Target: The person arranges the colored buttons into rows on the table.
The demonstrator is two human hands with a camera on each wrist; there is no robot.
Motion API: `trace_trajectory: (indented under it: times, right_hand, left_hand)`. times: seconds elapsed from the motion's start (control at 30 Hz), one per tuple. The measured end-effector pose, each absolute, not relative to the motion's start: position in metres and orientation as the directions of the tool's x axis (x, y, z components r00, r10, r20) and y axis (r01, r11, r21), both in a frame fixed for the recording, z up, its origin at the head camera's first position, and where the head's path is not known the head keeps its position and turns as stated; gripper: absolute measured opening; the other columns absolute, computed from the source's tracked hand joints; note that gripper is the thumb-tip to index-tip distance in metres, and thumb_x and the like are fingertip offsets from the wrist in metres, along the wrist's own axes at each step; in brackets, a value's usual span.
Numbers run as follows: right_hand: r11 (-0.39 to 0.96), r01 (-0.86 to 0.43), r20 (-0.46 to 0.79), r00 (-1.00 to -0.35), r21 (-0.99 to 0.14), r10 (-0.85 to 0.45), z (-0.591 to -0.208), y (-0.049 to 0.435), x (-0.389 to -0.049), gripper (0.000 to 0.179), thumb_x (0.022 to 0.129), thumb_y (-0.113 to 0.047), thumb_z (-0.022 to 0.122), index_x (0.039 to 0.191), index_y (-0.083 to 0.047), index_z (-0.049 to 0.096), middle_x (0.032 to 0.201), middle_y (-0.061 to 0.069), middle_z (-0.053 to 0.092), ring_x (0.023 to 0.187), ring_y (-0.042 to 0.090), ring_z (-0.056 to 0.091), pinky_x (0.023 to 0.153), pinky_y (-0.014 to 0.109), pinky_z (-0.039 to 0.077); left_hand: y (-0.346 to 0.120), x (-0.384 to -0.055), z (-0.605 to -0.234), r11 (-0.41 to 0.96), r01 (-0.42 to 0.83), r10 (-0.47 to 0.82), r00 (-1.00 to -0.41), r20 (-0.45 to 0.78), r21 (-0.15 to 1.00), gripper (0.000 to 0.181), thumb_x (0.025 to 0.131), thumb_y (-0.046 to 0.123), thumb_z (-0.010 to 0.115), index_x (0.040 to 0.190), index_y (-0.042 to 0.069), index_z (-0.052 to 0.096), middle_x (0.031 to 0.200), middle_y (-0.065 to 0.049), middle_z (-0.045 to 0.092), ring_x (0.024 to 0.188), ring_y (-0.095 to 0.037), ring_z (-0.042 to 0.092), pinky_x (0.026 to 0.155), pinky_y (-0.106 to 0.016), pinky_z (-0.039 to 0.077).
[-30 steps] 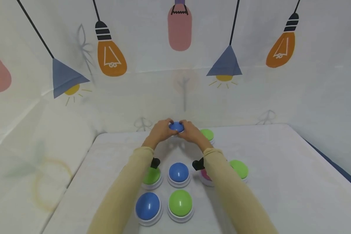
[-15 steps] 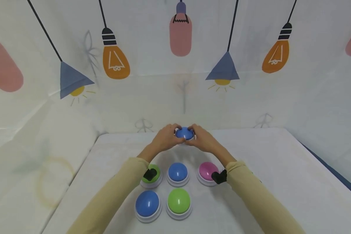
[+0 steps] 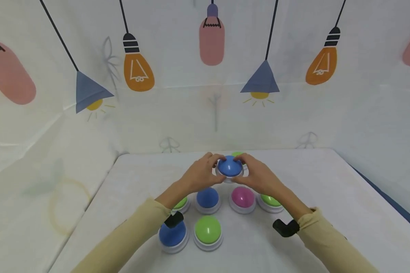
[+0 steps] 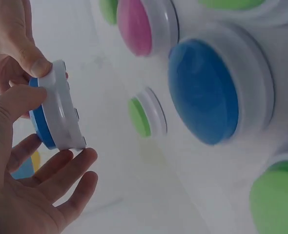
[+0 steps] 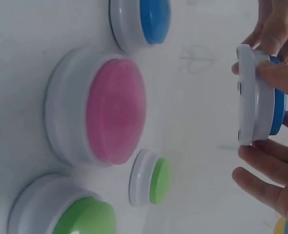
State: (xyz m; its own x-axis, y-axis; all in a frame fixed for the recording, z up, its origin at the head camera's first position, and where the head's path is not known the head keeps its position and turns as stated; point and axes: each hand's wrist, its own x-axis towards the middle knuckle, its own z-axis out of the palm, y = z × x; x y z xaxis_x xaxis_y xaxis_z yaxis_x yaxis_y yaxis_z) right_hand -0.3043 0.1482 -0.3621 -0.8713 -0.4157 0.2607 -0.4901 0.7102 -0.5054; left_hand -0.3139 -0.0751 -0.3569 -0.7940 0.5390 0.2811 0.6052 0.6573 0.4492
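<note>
A blue push button (image 3: 230, 166) with a white base is held up off the table between both hands. My left hand (image 3: 201, 172) grips its left side with thumb and fingers, and my right hand (image 3: 259, 174) grips the right side. In the left wrist view the white base (image 4: 61, 109) shows side-on, with small dark feet on its underside. Below the hands, on the table, stand another blue button (image 3: 207, 198), a pink button (image 3: 243, 197) and a green button (image 3: 271, 201) partly behind the right wrist.
Nearer the front stand a blue button (image 3: 172, 234) and a green button (image 3: 208, 230). Another green button (image 3: 181, 203) is partly hidden by the left wrist. One more green button (image 3: 237, 154) shows behind the held one. A patterned white sheet (image 3: 191, 113) hangs behind the table (image 3: 321, 182).
Both hands have brought the blue button from the far edge of the table nearer and to the right. The other buttons stay in place while the head view shifts slightly.
</note>
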Motion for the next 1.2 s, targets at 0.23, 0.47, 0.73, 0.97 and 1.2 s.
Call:
trace_trajectory:
  times: [0.23,0.47,0.73,0.97,1.2]
  right_hand:
    - [0.683,-0.517,0.271,-0.855,-0.516,-0.442,-0.375,0.168,-0.272,0.06,0.08,-0.024,0.083,0.129,-0.008,0.053,0.123,0.007,0.063,0.111,0.025,0.061,0.093,0.048,0.054]
    - [0.72,-0.498,0.245,-0.866,-0.483,-0.435,-0.389,0.177,-0.245,0.055,0.077,-0.022,0.085,0.123,-0.009,0.057,0.12,0.006,0.065,0.109,0.025,0.062,0.091,0.046,0.055]
    - [0.75,-0.477,0.211,-0.878,-0.458,-0.43,-0.409,0.186,-0.218,0.055,0.073,-0.028,0.087,0.119,-0.014,0.059,0.113,-0.005,0.064,0.105,0.015,0.063,0.09,0.038,0.056]
    - [0.746,-0.468,0.206,-0.883,-0.475,-0.422,-0.418,0.194,-0.201,0.056,0.072,-0.03,0.088,0.119,-0.019,0.058,0.114,-0.009,0.062,0.1,0.011,0.062,0.087,0.037,0.056]
    - [0.736,-0.477,0.116,-0.866,-0.48,-0.486,-0.434,0.195,-0.194,0.061,0.072,-0.037,0.087,0.121,-0.017,0.055,0.117,-0.007,0.06,0.104,0.011,0.062,0.089,0.037,0.055]
  left_hand:
    - [-0.064,-0.282,-0.371,0.638,0.653,0.582,-0.756,0.298,0.409,0.055,0.084,0.023,0.079,0.132,0.01,0.057,0.109,-0.011,0.057,0.097,-0.022,0.064,0.079,-0.028,0.056]
    - [-0.053,-0.258,-0.394,0.61,0.61,0.573,-0.78,0.25,0.506,0.051,0.085,0.022,0.078,0.131,0.012,0.056,0.115,-0.01,0.056,0.101,-0.024,0.065,0.079,-0.021,0.053]
    - [-0.039,-0.237,-0.414,0.658,0.647,0.617,-0.756,0.218,0.385,0.054,0.081,0.03,0.081,0.128,0.017,0.058,0.115,-0.005,0.06,0.088,-0.008,0.063,0.072,-0.018,0.052]
    - [-0.03,-0.226,-0.424,0.642,0.712,0.656,-0.702,0.278,0.284,0.053,0.078,0.034,0.083,0.123,0.019,0.06,0.115,0.002,0.062,0.088,-0.006,0.064,0.077,-0.016,0.051]
    - [-0.026,-0.218,-0.432,0.648,0.75,0.726,-0.661,0.189,0.134,0.058,0.076,0.045,0.083,0.125,0.025,0.059,0.11,0.004,0.059,0.075,-0.004,0.057,0.067,-0.017,0.046]
